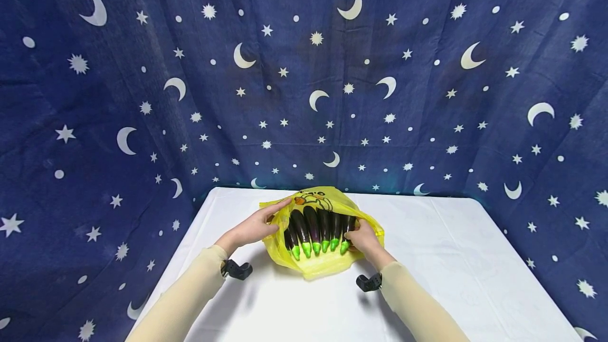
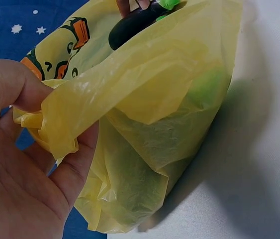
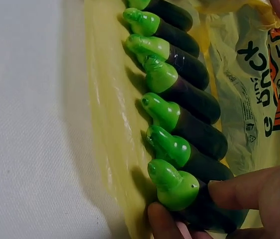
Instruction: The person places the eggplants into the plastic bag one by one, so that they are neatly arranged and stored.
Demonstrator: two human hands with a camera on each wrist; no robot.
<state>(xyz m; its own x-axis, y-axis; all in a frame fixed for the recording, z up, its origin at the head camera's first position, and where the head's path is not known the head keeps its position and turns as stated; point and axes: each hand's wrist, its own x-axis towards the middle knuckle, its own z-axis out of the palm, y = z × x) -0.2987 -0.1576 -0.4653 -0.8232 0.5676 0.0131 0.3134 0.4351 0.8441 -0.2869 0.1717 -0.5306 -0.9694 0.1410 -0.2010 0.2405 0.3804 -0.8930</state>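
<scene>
A yellow plastic bag (image 1: 328,268) with a printed duck face lies on the table, its mouth spread toward me. Inside it, several dark purple eggplants (image 1: 312,226) with bright green caps stand side by side in a row. My left hand (image 1: 258,223) holds the bag's left edge; in the left wrist view the yellow film (image 2: 62,117) is pinched between thumb and fingers. At the row's right end, my right hand (image 1: 364,236) grips the last eggplant (image 3: 177,186), thumb on top and fingers beneath, inside the bag. Part of that eggplant is hidden by the hand.
The table (image 1: 427,257) has a white cloth over it. Behind it and on both sides hangs a dark blue curtain (image 1: 285,120) with white moons and stars. A black wrist device (image 1: 237,269) is strapped at each sleeve.
</scene>
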